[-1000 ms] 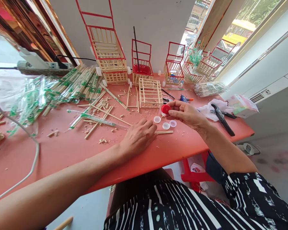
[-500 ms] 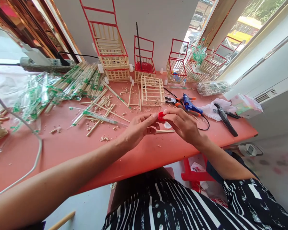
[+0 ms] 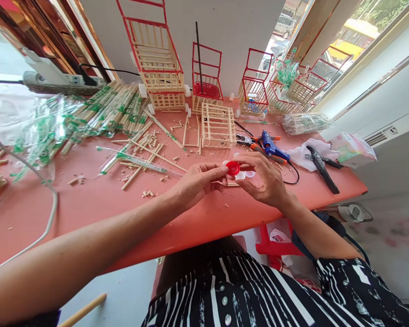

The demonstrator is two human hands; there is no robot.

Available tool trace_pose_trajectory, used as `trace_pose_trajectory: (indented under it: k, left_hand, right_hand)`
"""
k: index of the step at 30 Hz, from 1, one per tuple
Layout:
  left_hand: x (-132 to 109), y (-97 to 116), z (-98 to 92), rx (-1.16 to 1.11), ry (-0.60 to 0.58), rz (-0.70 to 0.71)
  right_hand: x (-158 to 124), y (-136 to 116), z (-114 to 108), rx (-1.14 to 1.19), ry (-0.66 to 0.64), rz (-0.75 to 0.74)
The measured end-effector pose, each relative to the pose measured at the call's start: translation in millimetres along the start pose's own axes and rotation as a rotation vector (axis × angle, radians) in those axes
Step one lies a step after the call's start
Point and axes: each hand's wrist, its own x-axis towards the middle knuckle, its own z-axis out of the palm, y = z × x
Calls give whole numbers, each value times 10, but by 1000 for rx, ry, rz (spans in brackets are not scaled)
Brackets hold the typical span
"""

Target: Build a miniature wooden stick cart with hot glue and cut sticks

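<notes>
My left hand (image 3: 204,180) pinches a red bottle cap (image 3: 233,168) between thumb and fingers, its hollow side facing me. Just to the right is my right hand (image 3: 264,181), thumb and fingers apart and curved around the cap; whether a fingertip touches its rim I cannot tell. White bottle caps (image 3: 250,174) show between and behind my hands, partly hidden. Beyond them on the table stands a small slatted frame of wooden sticks (image 3: 218,126). Part of a pale stick shows under my fingers.
Stick carts with red handles (image 3: 162,68) line the wall. Wrapped chopsticks (image 3: 112,111) and cut bits (image 3: 150,141) lie left on the red table (image 3: 191,227). A blue glue gun (image 3: 271,146), orange-handled pliers (image 3: 247,141) and a black tool (image 3: 322,170) lie right.
The red cap has turned to show its inside. My right thumb and fingers have parted from it, and more of the white caps shows. The view has shifted slightly.
</notes>
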Motion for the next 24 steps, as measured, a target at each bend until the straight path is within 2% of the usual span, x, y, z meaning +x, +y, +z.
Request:
trace_pose_trajectory:
  k: [4, 11, 24]
  left_hand:
    - [-3, 1, 15, -1, -13, -31]
    - [-55, 20, 82, -15, -42, -124]
    - [-113, -6, 134, 97, -29, 21]
  right_hand:
    - [-6, -15, 27, 16, 78, -56]
    - [9, -111, -10, -66, 57, -150]
    - [-28, -210, 13, -112, 47, -184]
